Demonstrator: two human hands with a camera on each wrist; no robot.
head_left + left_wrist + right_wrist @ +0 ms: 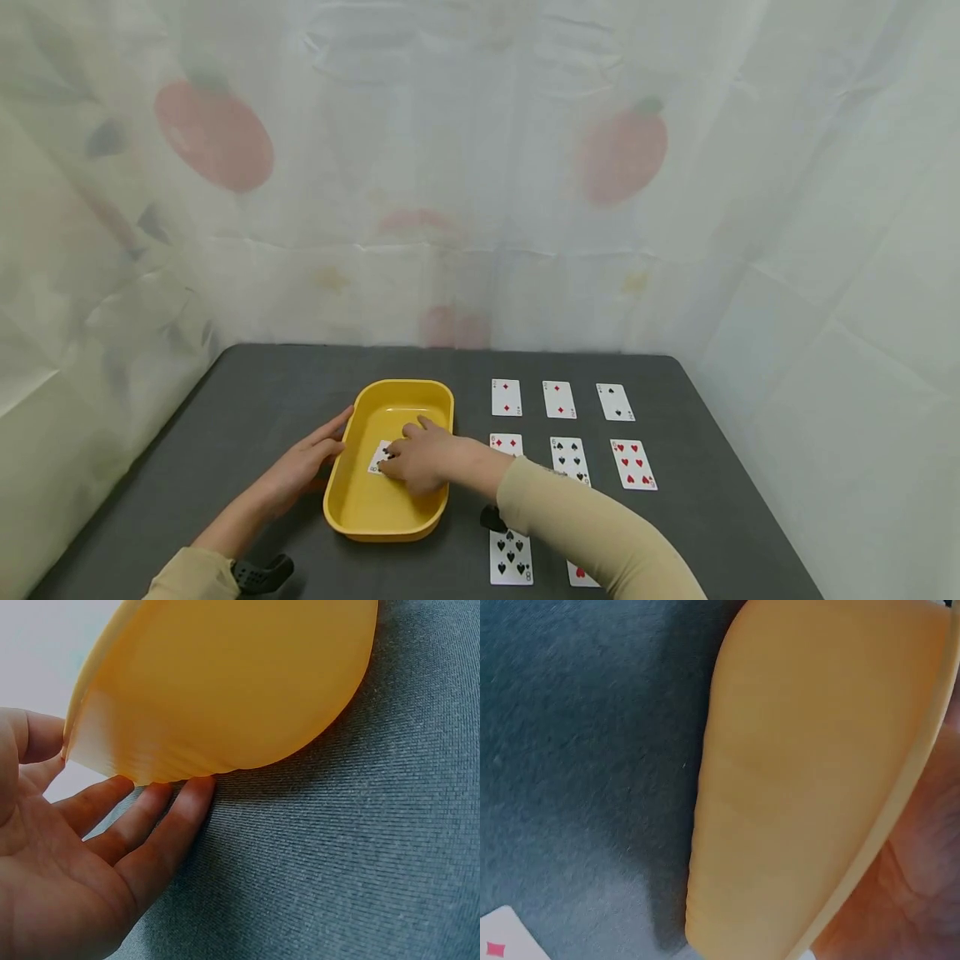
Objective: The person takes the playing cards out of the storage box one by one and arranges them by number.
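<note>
1. A yellow tray (360, 508) is seen at lower centre of the dark table (247, 400).
2. A playing card (379, 457) inside it is pressed by the right hand (422, 463), fingers bent.
3. The tray's outer wall is touched by the left hand (300, 471), fingers straight.
4. Face-up cards (633, 464) are laid in rows at the right; some are hidden by the sleeve (592, 533).

Yellow tray (352, 500) on dark grey worktop (247, 400). White cards at three o'clock of it: red diamonds (506, 397), black spades (511, 557), red hearts (633, 464). Beige sleeves (592, 533). Pale curtain (480, 167) at twelve o'clock, printed with faded red fruit.
</note>
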